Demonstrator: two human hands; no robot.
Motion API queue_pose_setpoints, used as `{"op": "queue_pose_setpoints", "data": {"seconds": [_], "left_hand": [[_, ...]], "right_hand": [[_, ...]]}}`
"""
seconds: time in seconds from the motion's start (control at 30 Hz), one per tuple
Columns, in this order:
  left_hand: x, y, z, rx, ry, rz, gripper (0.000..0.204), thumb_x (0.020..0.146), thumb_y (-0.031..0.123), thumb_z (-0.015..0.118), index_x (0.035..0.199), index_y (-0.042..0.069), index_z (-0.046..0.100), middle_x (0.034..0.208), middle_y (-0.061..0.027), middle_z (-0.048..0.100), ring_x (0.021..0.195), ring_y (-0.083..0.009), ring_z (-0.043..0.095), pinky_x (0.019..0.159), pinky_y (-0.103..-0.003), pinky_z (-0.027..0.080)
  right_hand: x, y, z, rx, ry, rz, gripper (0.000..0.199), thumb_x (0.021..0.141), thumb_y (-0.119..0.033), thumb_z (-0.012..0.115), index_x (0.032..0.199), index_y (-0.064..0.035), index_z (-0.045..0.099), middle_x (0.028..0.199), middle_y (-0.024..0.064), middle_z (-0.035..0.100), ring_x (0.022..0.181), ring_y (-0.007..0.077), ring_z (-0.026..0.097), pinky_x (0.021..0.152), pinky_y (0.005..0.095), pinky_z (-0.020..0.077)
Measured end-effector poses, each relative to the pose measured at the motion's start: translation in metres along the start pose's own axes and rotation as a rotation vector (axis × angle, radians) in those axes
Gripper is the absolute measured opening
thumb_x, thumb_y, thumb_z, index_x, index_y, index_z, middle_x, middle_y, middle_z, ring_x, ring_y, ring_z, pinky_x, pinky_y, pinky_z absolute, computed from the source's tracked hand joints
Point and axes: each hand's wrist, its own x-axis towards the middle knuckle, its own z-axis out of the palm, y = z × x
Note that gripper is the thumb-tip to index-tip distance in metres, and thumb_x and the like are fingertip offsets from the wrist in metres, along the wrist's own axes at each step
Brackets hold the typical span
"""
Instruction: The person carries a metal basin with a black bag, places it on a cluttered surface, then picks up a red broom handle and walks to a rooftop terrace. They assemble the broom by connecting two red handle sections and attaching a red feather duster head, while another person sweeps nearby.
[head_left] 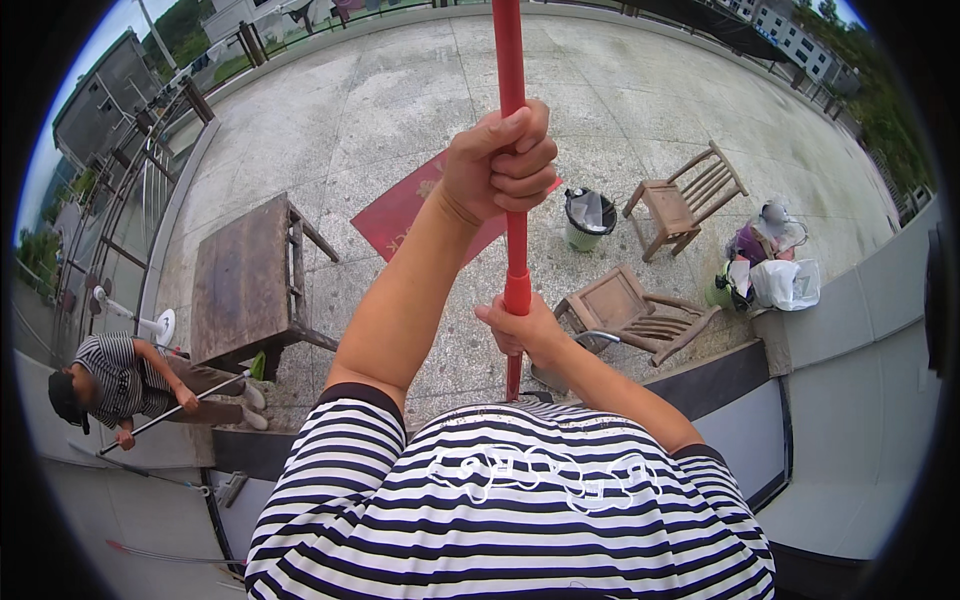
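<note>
A long red pole (508,55) stands upright before my chest and runs out past the top of the view, so its far end is hidden. Higher on it, my left hand (503,162) is closed round the shaft with the fingers wrapped. Lower down, my right hand (528,332) grips the same pole just at a thicker red collar. Below that hand a darker, thinner length of the pole reaches down toward my striped shirt. Behind the pole a red mat (395,212) lies on the floor, partly covered by my left forearm.
A wooden table (240,275) stands at left. At right are two wooden chairs (665,205), one nearer me, a lined bin (588,218) and several bags (785,285). A co-worker (125,375) at far left holds a thin pole. Railings (150,165) edge the terrace.
</note>
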Motion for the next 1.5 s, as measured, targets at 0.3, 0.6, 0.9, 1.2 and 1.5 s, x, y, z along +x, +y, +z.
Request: {"op": "queue_pose_setpoints", "data": {"seconds": [0.3,0.6,0.9,1.2,1.5], "left_hand": [[0.097,0.121,0.038,0.730,0.538,0.335,0.034,0.090,0.020,0.057,0.114,-0.002,0.051,0.088,-0.0150,0.062,0.069,-0.0215,0.062,0.064,-0.035,0.051],[0.133,0.095,0.062,1.119,0.851,0.552,0.018,0.094,0.019,0.052,0.097,0.001,0.051,0.064,-0.0021,0.046,0.047,-0.0081,0.043,0.040,-0.023,0.037],[0.123,0.079,0.071,0.898,0.762,0.472,0.013,0.093,0.014,0.049,0.088,0.002,0.047,0.061,-0.0021,0.045,0.044,-0.0087,0.042,0.037,-0.025,0.036],[0.096,0.074,0.085,0.622,0.504,0.443,0.015,0.093,0.014,0.051,0.082,0.005,0.045,0.057,0.0018,0.038,0.041,-0.0048,0.033,0.033,-0.022,0.026],[0.085,0.068,0.050,-0.011,-0.095,0.223,0.024,0.094,0.023,0.049,0.090,0.001,0.058,0.056,0.0056,0.029,0.043,-0.0032,0.027,0.034,-0.018,0.020]], "right_hand": [[-0.003,0.003,-0.001,-0.016,0.029,-0.098,0.027,0.088,-0.021,0.066,0.073,-0.0083,0.048,0.054,-0.0027,0.044,0.044,0.0079,0.041,0.043,0.0239,0.0336],[0.001,-0.013,0.013,0.016,0.229,-0.171,0.033,0.084,-0.028,0.072,0.072,-0.0086,0.049,0.049,-0.0025,0.043,0.036,0.0086,0.039,0.035,0.0240,0.0304],[-0.013,0.009,0.009,0.048,0.257,-0.178,0.027,0.085,-0.011,0.068,0.070,-0.0091,0.045,0.048,-0.0018,0.040,0.036,0.0082,0.036,0.035,0.0245,0.0288],[-0.019,0.014,0.011,-0.022,0.188,-0.142,0.026,0.085,-0.008,0.067,0.068,-0.0070,0.047,0.048,0.0002,0.044,0.035,0.0094,0.038,0.034,0.0253,0.0299],[-0.027,0.017,0.006,-0.084,0.055,-0.090,0.024,0.084,-0.006,0.066,0.068,-0.0058,0.048,0.046,0.0013,0.045,0.036,0.0104,0.042,0.035,0.0261,0.0319]]}}
